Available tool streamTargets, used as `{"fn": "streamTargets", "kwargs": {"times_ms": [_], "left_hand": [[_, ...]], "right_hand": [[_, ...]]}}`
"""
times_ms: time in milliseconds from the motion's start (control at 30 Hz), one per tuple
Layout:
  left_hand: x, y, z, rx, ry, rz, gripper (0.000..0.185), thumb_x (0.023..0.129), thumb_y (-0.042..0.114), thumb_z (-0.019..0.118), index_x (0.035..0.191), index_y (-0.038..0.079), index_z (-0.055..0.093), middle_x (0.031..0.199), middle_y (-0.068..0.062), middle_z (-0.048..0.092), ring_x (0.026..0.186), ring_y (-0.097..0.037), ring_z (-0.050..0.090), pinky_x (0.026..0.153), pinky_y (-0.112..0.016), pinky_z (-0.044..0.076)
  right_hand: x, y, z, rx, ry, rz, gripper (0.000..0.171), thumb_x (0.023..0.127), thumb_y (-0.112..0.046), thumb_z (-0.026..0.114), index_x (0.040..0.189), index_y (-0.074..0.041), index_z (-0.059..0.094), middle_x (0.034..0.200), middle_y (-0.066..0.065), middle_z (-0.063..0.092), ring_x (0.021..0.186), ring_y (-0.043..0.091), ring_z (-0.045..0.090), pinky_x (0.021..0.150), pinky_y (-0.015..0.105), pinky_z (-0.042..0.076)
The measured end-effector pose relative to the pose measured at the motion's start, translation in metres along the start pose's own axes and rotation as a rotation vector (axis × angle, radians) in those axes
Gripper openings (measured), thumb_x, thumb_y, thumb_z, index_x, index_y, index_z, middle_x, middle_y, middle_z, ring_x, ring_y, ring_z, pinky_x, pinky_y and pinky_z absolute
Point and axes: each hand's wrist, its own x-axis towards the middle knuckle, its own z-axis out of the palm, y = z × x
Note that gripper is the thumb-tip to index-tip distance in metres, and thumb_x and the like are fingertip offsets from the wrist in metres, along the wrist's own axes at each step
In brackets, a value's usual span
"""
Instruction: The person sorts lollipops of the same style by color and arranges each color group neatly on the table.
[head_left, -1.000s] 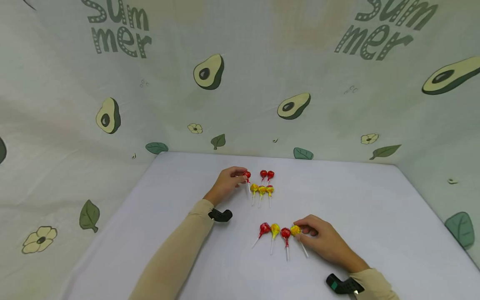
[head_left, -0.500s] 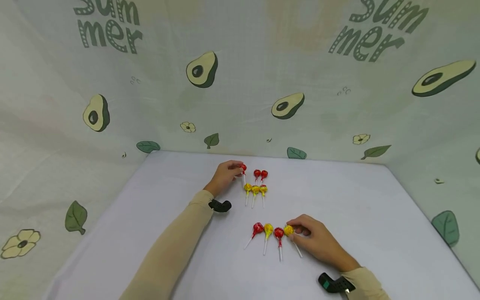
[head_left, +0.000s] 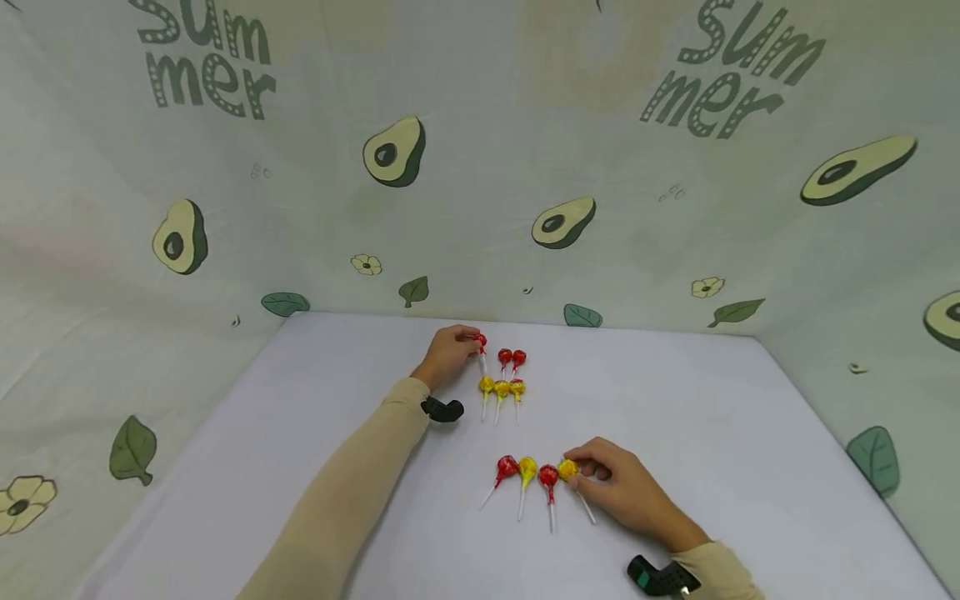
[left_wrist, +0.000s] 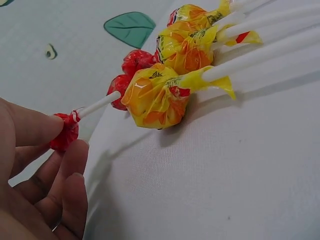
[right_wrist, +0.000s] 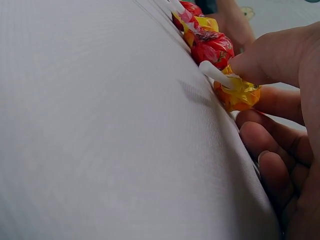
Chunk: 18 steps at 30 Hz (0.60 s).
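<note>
Yellow lollipop (head_left: 567, 469) at the right end of the near row on the white tabletop (head_left: 712, 433), pinched at its wrapped head by the right hand (head_left: 622, 487); fingers (right_wrist: 270, 65) curled round it, thumb on top where stick meets candy, the other fingers tucked beneath, stick slanting away over the cloth. Left of that yellow lollipop, touching or nearly so: a red one (head_left: 548, 475), another yellow (head_left: 527, 468), another red (head_left: 507, 467), sticks fanned toward the near edge. Beyond that yellow lollipop, toward the avocado-print backdrop (head_left: 480, 167), a tighter cluster: three yellow lollipops (head_left: 501, 388) side by side with two red lollipops (head_left: 512, 358) just behind them. Left of those two, a third red lollipop (head_left: 481, 341) held by the left hand (head_left: 448, 357), fingers (left_wrist: 35, 130) pinching its head, stick pointing back at the yellow three. Beige sleeves (head_left: 352, 492) on both arms, black wrist devices (head_left: 442, 409) strapped on
</note>
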Motion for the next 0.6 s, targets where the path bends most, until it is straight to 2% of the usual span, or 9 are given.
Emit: {"fn": "streamTargets", "kwargs": {"times_ms": [233,600], "left_hand": [[0.0005,-0.0028,0.0048,0.045,-0.003,0.043,0.029,0.098,0.013,0.063,0.126,0.006,0.067,0.109,-0.006,0.070,0.093,-0.018,0.066,0.086,-0.032,0.054],[0.0071,-0.0013,0.0071,0.158,-0.079,0.038,0.029,0.097,0.016,0.066,0.125,0.007,0.068,0.110,-0.003,0.071,0.095,-0.019,0.064,0.089,-0.035,0.052]], "right_hand": [[0.0011,0.0004,0.0023,-0.018,0.014,-0.021,0.027,0.086,-0.017,0.079,0.112,-0.017,0.073,0.095,-0.016,0.062,0.082,0.007,0.059,0.072,0.024,0.048],[0.0007,0.0011,0.0011,-0.021,0.031,-0.022,0.027,0.084,-0.015,0.081,0.111,-0.016,0.074,0.091,-0.015,0.061,0.080,0.006,0.058,0.070,0.024,0.047]]}}
